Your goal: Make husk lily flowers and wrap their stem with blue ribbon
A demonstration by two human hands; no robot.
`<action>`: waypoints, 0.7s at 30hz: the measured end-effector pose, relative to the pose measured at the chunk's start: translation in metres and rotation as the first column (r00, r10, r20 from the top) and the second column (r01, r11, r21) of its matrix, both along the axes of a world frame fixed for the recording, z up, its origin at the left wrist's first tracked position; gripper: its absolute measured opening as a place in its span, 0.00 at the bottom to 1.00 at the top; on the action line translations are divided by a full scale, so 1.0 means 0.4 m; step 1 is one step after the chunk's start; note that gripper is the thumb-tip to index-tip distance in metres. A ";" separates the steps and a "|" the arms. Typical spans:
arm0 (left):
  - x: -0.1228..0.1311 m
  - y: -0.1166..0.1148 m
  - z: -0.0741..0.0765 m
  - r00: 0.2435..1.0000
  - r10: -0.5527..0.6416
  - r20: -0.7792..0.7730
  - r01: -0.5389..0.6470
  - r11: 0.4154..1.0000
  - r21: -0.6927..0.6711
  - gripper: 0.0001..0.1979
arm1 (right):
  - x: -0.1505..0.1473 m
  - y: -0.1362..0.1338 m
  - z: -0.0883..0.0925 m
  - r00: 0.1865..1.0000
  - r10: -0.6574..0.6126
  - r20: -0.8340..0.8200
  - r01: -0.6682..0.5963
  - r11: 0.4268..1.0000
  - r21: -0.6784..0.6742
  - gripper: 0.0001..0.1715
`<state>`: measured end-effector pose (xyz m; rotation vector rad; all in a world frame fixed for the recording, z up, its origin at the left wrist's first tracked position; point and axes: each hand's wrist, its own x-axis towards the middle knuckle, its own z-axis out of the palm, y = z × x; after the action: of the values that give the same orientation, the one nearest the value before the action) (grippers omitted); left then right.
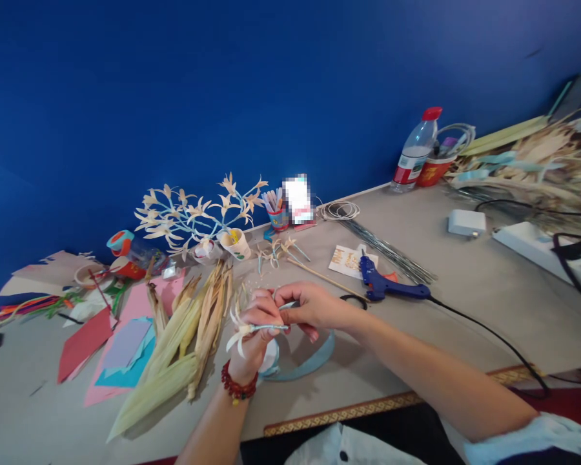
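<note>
My left hand (257, 323) is closed around a small pale husk flower (237, 332) on a thin wire stem, petals pointing left. My right hand (310, 307) pinches the stem and a light-blue ribbon tape right beside the left fingers. The tape's loose end (310, 361) curls onto the table below my hands. A red bead bracelet (237, 386) circles my left wrist. Dried corn husks (184, 342) lie just left of my hands.
A blue glue gun (385, 284) with a black cord lies right of my hands, near a bundle of wires (392, 248). Finished husk flowers (193, 213) stand in cups by the blue wall. Coloured paper (121, 342) lies left; a bottle (414, 152) and power strip (537, 248) sit right.
</note>
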<state>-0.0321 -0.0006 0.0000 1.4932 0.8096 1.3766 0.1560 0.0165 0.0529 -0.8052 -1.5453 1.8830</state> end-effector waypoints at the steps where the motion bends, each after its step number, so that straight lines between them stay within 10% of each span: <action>1: 0.004 -0.001 0.004 0.999 -0.033 0.030 0.033 0.999 -0.001 0.08 | -0.001 0.003 -0.005 1.000 0.006 -0.004 -0.006 1.000 -0.004 0.13; 21: 0.042 0.010 0.053 0.908 0.090 0.409 0.044 0.950 -0.308 0.07 | 0.050 0.028 -0.050 0.972 -0.226 0.058 0.216 0.966 0.140 0.20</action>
<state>-0.0155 0.0032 0.0211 0.9012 0.7269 1.4423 0.1758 0.0278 0.0331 -0.9532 -1.5367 1.5893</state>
